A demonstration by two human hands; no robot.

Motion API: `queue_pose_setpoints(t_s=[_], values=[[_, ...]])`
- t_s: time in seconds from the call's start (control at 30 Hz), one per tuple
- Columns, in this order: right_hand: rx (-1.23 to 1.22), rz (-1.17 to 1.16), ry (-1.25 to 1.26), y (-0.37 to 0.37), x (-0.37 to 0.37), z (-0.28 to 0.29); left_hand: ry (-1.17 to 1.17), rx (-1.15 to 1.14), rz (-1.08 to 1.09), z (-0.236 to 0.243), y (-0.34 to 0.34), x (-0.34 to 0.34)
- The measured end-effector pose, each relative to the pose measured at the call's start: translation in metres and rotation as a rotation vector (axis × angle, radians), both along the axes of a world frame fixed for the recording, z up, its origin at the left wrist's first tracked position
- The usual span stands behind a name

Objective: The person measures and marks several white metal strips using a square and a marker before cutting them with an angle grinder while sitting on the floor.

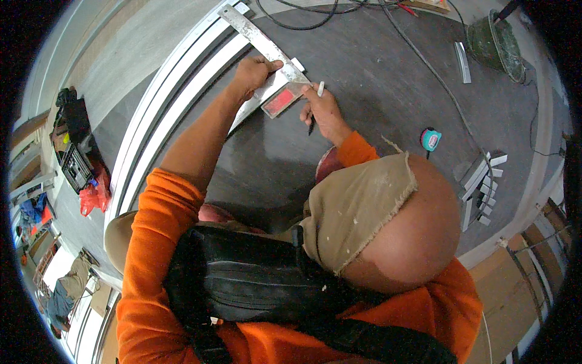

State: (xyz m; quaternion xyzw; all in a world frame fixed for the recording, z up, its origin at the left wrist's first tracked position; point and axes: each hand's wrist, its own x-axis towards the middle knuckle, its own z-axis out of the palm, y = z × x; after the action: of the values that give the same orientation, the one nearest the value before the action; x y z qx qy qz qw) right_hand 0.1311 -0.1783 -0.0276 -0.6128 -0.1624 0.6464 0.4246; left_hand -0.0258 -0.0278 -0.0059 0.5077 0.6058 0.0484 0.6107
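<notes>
A worn metal try square (251,31) lies slantwise across the white metal profiles, its stock with a red label toward me. My left hand (253,77) is closed at the square's edge, thumb pressed over a short white profile (271,85) beneath it. Beside the square's corner, my right hand (327,114) holds a marker (321,89), pale at its upper end and dark at the lower. Some of its fingers curl under and are partly hidden. Long white profiles (173,100) run along the left of my left forearm.
A teal tape measure (430,139) lies on the grey floor at right, near short cut profile pieces (485,188). A dark bucket (494,45) stands far right. A black cable (424,60) crosses the floor. A red bag (95,195) and a crate (77,168) sit at left.
</notes>
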Motion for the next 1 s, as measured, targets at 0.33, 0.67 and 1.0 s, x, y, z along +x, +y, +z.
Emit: queue_pose_setpoints(t_s=[0.33, 0.67, 1.0], values=[[0.162, 0.030, -0.587, 0.005, 0.062, 0.037, 0.096, 0.076, -0.064, -0.007, 0.004, -0.002], [0.633, 0.341, -0.706, 0.059, 0.046, 0.062, 0.187, 0.182, -0.148, -0.002, 0.005, -0.001], [0.689, 0.514, -0.816, 0.055, 0.061, 0.070, 0.277, 0.222, -0.323, -0.002, 0.015, 0.001]])
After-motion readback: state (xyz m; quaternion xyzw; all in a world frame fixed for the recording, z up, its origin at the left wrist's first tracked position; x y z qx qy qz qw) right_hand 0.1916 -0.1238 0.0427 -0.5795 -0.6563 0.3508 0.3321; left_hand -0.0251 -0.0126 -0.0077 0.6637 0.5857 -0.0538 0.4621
